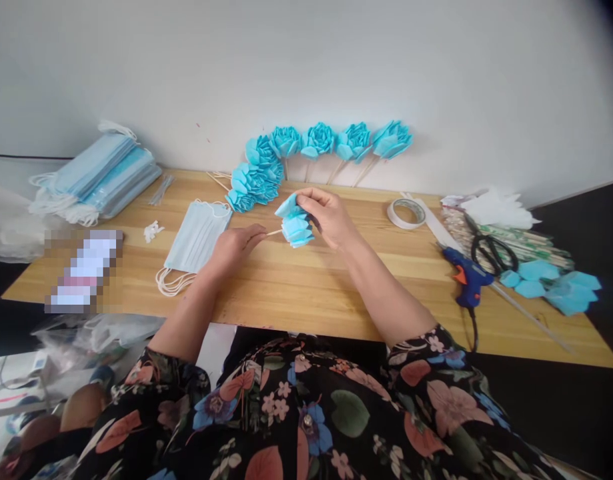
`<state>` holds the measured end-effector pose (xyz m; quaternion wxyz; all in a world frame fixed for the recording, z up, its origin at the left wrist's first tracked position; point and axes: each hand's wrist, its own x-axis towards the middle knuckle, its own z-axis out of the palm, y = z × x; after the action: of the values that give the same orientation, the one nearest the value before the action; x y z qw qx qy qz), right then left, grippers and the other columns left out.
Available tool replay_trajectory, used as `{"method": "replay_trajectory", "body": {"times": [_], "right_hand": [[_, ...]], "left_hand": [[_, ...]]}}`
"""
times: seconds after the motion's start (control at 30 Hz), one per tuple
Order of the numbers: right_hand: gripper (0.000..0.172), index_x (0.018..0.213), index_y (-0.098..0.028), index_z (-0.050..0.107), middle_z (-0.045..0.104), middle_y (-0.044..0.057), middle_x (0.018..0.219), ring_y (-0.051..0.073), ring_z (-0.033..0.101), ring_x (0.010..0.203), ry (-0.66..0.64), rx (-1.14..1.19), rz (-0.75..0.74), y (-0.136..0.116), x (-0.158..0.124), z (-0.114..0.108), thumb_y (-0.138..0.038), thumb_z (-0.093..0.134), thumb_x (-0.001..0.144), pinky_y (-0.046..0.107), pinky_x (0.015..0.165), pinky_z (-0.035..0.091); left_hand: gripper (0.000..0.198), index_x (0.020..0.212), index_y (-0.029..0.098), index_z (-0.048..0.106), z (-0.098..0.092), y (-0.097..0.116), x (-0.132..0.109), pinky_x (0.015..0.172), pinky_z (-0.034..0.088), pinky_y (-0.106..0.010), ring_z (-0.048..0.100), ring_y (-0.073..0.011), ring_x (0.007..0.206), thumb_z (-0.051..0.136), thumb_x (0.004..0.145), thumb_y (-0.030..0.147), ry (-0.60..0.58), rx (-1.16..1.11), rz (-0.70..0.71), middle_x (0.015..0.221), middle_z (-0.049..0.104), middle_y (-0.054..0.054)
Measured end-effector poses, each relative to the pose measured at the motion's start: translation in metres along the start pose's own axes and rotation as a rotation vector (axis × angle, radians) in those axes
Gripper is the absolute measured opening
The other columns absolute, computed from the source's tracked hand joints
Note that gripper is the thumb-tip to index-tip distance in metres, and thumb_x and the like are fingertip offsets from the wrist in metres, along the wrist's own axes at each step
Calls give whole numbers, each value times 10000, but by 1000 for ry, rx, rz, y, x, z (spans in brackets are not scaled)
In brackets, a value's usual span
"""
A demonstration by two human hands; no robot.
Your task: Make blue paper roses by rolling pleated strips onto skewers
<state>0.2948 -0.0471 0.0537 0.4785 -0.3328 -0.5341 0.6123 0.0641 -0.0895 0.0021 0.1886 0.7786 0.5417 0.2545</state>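
Observation:
Above the middle of the wooden table, my left hand (239, 245) pinches a thin wooden stick (273, 233). A partly layered light-blue flower (296, 231) sits on the stick's right end. My right hand (329, 217) is closed on a blue petal (287, 205) at the flower's upper side; the fingertips partly hide where petal and flower meet. Behind my hands, several finished blue flowers (319, 139) on sticks lean on the wall or lie clustered. A light-blue face mask (199, 235) lies just left of my left hand.
At the left are a stack of face masks (103, 173) and a phone (89, 270). To the right lie a tape roll (406, 213), a blue glue gun (467, 277), black scissors (492, 253), loose blue petals (571, 291) and wrapped sticks (531, 243). A wall (306, 67) closes off the back.

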Motion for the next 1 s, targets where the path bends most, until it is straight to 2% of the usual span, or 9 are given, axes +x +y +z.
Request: {"method": "replay_trajectory", "body": {"times": [0.13, 0.4, 0.6, 0.73, 0.9, 1.0], "right_hand": [[296, 854, -197, 720, 688, -15, 732, 103, 563, 622, 12, 4, 4, 4, -14, -7, -467, 772, 744, 243, 585, 440], [297, 832, -195, 707, 672, -20, 733, 111, 573, 653, 108, 42, 67, 15, -30, -8, -462, 777, 722, 255, 625, 450], [334, 784, -199, 669, 608, -39, 679, 103, 517, 612, 207, 100, 172, 34, -39, -14, -479, 799, 656, 255, 585, 417], [346, 790, -203, 662, 611, -38, 697, 106, 526, 630, 228, 95, 214, 40, -46, -20, -481, 802, 639, 268, 624, 441], [325, 772, -204, 665, 612, -40, 701, 107, 526, 650, 242, 113, 228, 46, -51, -22, -462, 813, 644, 262, 631, 437], [322, 776, -203, 673, 615, -39, 703, 108, 522, 652, 265, 128, 224, 51, -54, -21, -462, 813, 645, 261, 633, 431]], "left_hand": [[481, 1054, 201, 716, 3, 1, -2, 737, 457, -281, 684, -213, 817, 388, 1017, 551, -28, 0, 85, 942, 760, -64], [456, 1035, 205, 703, 6, 0, -4, 756, 456, -275, 698, -216, 880, 372, 1039, 519, -93, 10, 166, 991, 764, -72], [383, 1020, 207, 700, 12, -4, -3, 685, 420, -271, 686, -210, 797, 378, 1041, 413, -198, 172, 183, 933, 770, -65], [321, 954, 191, 698, 20, -6, -3, 658, 402, -295, 656, -229, 750, 414, 1014, 327, -175, 260, 174, 859, 746, -83], [352, 830, 152, 657, 25, -3, 2, 762, 453, -342, 624, -248, 840, 388, 1021, 272, -148, 236, 324, 845, 685, -112], [378, 790, 154, 648, 26, -2, 4, 778, 465, -350, 614, -235, 817, 384, 1030, 278, -141, 215, 376, 821, 683, -107]]}}
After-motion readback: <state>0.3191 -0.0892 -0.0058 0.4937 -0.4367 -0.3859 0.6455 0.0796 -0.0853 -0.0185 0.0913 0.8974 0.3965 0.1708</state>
